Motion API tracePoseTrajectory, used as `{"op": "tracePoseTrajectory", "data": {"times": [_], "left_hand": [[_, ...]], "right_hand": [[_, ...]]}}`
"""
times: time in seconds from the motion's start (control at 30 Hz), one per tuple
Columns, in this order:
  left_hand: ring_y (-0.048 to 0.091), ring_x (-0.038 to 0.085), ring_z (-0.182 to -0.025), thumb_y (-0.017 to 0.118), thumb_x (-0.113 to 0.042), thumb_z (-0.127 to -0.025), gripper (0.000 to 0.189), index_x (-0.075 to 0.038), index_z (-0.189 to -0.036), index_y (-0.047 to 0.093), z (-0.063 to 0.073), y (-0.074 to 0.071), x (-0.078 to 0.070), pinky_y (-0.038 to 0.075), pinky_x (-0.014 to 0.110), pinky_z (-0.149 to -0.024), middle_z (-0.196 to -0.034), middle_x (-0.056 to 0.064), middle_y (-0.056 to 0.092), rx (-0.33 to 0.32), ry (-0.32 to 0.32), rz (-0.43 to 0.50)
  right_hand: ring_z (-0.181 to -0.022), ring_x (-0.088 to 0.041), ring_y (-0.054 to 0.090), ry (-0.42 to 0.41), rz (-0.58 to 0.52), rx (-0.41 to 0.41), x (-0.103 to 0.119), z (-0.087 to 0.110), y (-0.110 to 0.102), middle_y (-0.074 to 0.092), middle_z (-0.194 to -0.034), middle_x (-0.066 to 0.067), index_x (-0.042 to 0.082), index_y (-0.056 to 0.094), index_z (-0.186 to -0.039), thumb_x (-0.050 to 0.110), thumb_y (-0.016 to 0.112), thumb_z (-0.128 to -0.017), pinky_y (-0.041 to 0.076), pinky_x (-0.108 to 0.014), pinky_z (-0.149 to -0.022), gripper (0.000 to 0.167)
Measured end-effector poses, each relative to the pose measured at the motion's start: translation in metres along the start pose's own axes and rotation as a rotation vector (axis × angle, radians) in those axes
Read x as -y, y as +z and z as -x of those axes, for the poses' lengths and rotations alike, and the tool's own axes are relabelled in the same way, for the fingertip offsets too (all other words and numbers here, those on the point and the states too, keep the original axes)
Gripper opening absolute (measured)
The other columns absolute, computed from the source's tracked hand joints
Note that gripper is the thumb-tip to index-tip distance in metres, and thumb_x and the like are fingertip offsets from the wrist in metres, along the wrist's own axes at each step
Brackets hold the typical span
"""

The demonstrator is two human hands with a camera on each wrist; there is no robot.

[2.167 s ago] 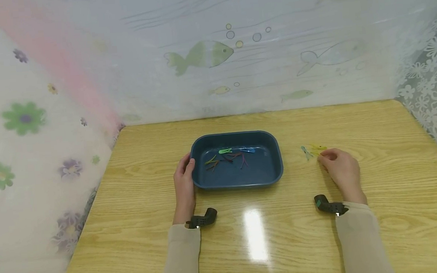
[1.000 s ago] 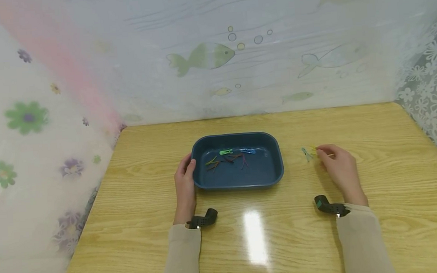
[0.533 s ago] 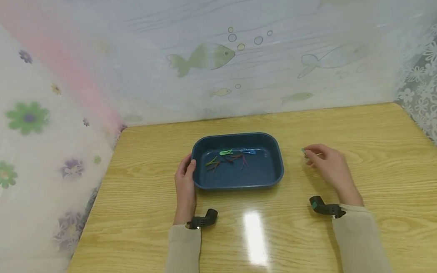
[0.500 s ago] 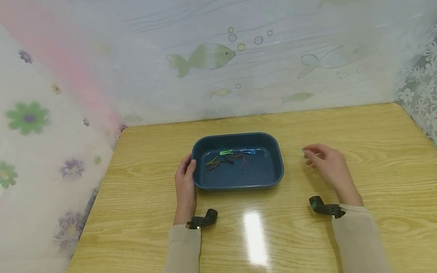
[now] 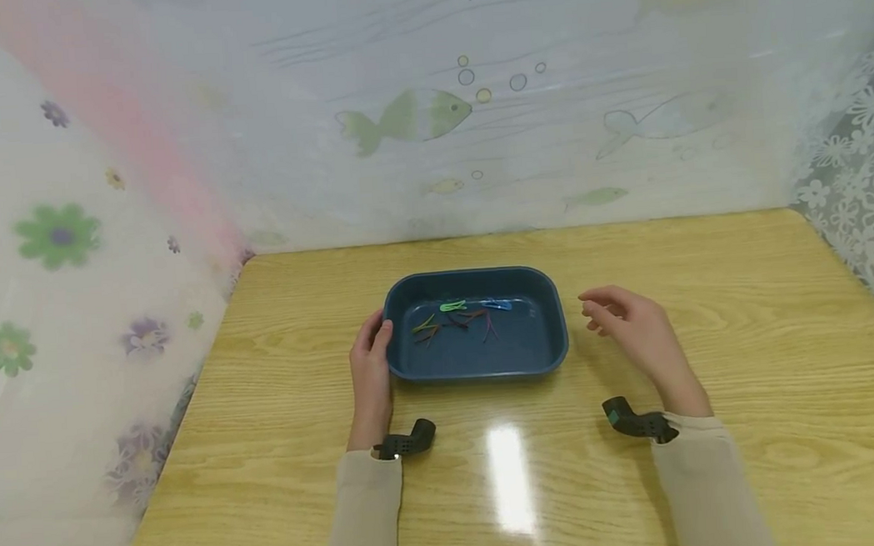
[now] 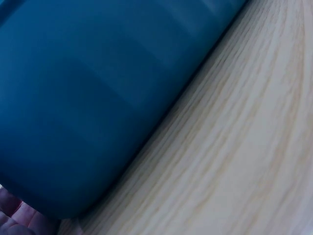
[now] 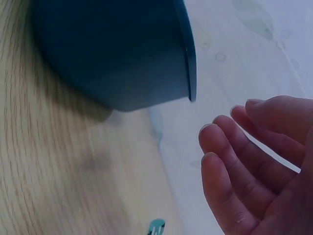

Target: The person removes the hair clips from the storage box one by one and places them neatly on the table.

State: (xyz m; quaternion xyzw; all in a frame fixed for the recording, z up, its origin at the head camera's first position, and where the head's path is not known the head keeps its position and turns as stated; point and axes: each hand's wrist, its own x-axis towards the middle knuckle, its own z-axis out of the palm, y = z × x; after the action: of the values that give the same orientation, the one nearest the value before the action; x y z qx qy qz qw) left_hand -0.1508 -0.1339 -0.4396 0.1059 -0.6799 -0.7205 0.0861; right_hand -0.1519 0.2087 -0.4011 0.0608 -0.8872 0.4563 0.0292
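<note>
A dark blue rectangular tub (image 5: 481,376) stands on the table. My left hand (image 5: 370,369) holds its left side, thumb at the rim; in the left wrist view fingertips (image 6: 22,218) show at the tub's corner. Inside lie a green clip (image 5: 452,306), a blue clip (image 5: 497,305) and several thin forked strands (image 5: 425,325) in yellow-green, brown and purple. My right hand (image 5: 636,332) hovers just right of the tub, fingers loosely bent with nothing seen between them. A small teal piece (image 7: 156,226) shows on the table in the right wrist view.
The wood-grain table (image 5: 286,382) spreads around the tub. Behind it hangs a pale sheet (image 5: 520,159) with printed fish, and flowered sheets stand at both sides. A black wrist camera (image 5: 630,420) sits on the right wrist, and another on the left.
My right hand has moved left from the yellow and teal clips toward the tub's right edge. Those clips no longer show in the head view. My left hand and the tub have stayed in place.
</note>
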Motion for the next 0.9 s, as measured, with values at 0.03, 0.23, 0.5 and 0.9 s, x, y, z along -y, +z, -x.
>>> {"op": "tracePoseTrajectory", "data": {"times": [0.03,0.23,0.5,0.9], "left_hand": [[0.043,0.009,-0.114,0.052,-0.031,-0.09,0.035,-0.017,-0.123,0.052,-0.002,-0.001,0.003,0.031,0.028,-0.098,-0.123,-0.003,0.05,0.0,0.001,0.007],[0.043,0.007,-0.114,0.054,-0.038,-0.088,0.036,-0.022,-0.121,0.054,-0.002,0.0,0.007,0.031,0.027,-0.097,-0.121,-0.007,0.051,-0.005,0.004,0.008],[0.043,0.008,-0.114,0.055,-0.041,-0.086,0.039,-0.022,-0.12,0.054,-0.002,-0.001,0.009,0.031,0.029,-0.098,-0.121,-0.007,0.051,-0.015,0.018,0.004],[0.042,0.01,-0.115,0.051,-0.029,-0.091,0.036,-0.015,-0.124,0.051,0.003,0.001,-0.006,0.031,0.028,-0.098,-0.123,-0.002,0.05,0.005,-0.007,0.005]], "right_hand": [[-0.077,-0.025,0.062,-0.005,-0.001,0.006,0.001,0.0,0.001,0.064,-0.097,-0.009,0.014,0.059,-0.112,0.039,0.05,-0.089,0.05,-0.033,-0.066,0.035],[-0.078,-0.025,0.062,0.003,-0.022,0.036,0.013,0.003,0.003,0.063,-0.098,-0.005,0.016,0.059,-0.113,0.039,0.052,-0.088,0.049,-0.038,-0.069,0.035],[-0.08,-0.022,0.061,-0.03,-0.064,0.113,0.03,0.003,0.008,0.062,-0.099,-0.002,0.015,0.058,-0.114,0.039,0.052,-0.088,0.049,-0.041,-0.071,0.036],[-0.081,-0.022,0.061,-0.06,-0.046,0.202,0.049,-0.004,0.012,0.062,-0.098,-0.003,0.021,0.058,-0.112,0.042,0.052,-0.088,0.049,-0.039,-0.071,0.032]]}}
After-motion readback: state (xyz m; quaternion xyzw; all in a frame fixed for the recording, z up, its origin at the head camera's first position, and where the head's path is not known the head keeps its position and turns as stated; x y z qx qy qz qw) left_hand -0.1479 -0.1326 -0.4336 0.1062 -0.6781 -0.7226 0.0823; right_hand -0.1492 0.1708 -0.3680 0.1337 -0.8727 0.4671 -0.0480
